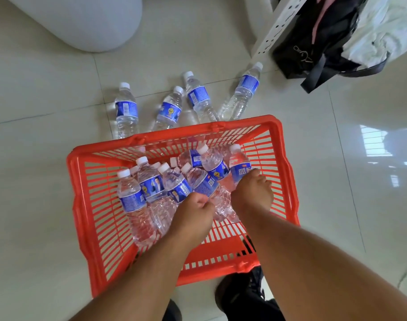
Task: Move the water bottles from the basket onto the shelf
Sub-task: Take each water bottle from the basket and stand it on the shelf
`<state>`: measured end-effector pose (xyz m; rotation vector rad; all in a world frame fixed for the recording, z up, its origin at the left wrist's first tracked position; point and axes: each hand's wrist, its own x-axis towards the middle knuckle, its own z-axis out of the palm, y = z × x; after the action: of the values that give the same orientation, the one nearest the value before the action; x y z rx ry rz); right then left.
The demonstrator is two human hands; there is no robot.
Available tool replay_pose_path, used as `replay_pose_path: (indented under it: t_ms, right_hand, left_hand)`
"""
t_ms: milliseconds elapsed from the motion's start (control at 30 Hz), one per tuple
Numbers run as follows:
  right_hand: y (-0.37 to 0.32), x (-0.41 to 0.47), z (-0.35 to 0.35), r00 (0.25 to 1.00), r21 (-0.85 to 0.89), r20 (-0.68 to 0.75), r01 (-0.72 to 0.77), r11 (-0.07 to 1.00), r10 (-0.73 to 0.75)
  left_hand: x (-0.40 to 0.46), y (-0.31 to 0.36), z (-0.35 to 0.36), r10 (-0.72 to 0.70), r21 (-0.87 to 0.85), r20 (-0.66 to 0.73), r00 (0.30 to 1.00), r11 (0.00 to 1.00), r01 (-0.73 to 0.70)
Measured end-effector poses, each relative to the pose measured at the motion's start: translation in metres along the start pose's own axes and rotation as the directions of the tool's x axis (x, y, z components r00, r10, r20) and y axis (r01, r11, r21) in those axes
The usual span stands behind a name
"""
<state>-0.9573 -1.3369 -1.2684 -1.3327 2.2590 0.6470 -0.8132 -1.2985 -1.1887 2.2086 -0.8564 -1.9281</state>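
Observation:
A red plastic basket [98,205] stands on the tiled floor with several clear water bottles with blue labels and white caps lying in it. My left hand [194,210] is inside the basket, fingers curled round the lower part of a water bottle [174,183] in the middle. My right hand [253,192] grips the body of another water bottle [238,162] at the right side of the basket. Several more water bottles [199,95] lie on the floor just beyond the far rim. A white perforated shelf upright [276,26] rises at the top right.
A black bag [313,42] with white cloth in it leans beside the shelf upright. A large grey rounded object [82,19] fills the top left. My black shoe [239,295] is against the basket's near side. Glossy floor tiles lie to the right.

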Motion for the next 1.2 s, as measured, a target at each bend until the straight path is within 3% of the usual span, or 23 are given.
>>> replay_pose_path:
  t_ms: [100, 200, 267, 333, 433, 567, 633, 800, 933, 1200]
  right_hand:
    - [-0.001, -0.020, -0.029, 0.974, 0.292, 0.191, -0.177, 0.940, 0.124]
    - [0.002, -0.062, -0.087, 0.877, 0.470, 0.471, -0.342, 0.814, 0.097]
    - [0.008, -0.102, -0.140, 0.830, 0.523, 0.555, -0.395, 0.755, 0.049]
    - [0.019, -0.144, -0.193, 0.804, 0.627, 0.594, -0.431, 0.649, -0.040]
    - [0.031, -0.206, -0.283, 0.731, 0.763, 0.630, -0.520, 0.384, -0.262]
    - [0.045, -0.271, -0.410, 0.587, 0.833, 0.524, -0.504, 0.228, -0.617]
    - [0.052, -0.299, -0.469, 0.528, 0.876, 0.435, -0.434, 0.208, -0.730]
    - [0.071, -0.346, -0.591, 0.491, 0.968, 0.246, -0.085, 0.235, -0.836]
    - [0.091, -0.379, -0.671, 0.518, 0.948, 0.127, 0.188, 0.257, -0.846]
    - [0.084, -0.420, -0.771, 0.509, 0.762, -0.299, 0.636, 0.119, -0.807]
  left_hand:
    - [-0.024, 0.010, -0.016, 0.009, 0.031, -0.018, 1.000, 0.999, -0.008]
    - [-0.069, 0.032, -0.041, 0.019, 0.051, -0.051, 0.999, 0.999, -0.016]
    - [-0.111, 0.056, -0.064, 0.034, 0.048, -0.076, 0.997, 0.998, -0.030]
    - [-0.162, 0.088, -0.088, 0.071, 0.037, -0.099, 0.993, 0.997, -0.067]
    - [-0.252, 0.148, -0.127, 0.155, 0.009, -0.160, 0.975, 0.988, -0.156]
    - [-0.372, 0.228, -0.169, 0.270, -0.065, -0.257, 0.928, 0.953, -0.295]
    - [-0.428, 0.262, -0.183, 0.341, -0.069, -0.320, 0.884, 0.922, -0.380]
    - [-0.547, 0.319, -0.202, 0.432, -0.101, -0.489, 0.758, 0.835, -0.541]
    - [-0.621, 0.349, -0.204, 0.447, -0.085, -0.620, 0.645, 0.779, -0.622]
    - [-0.687, 0.395, -0.217, 0.471, 0.039, -0.735, 0.488, 0.748, -0.663]
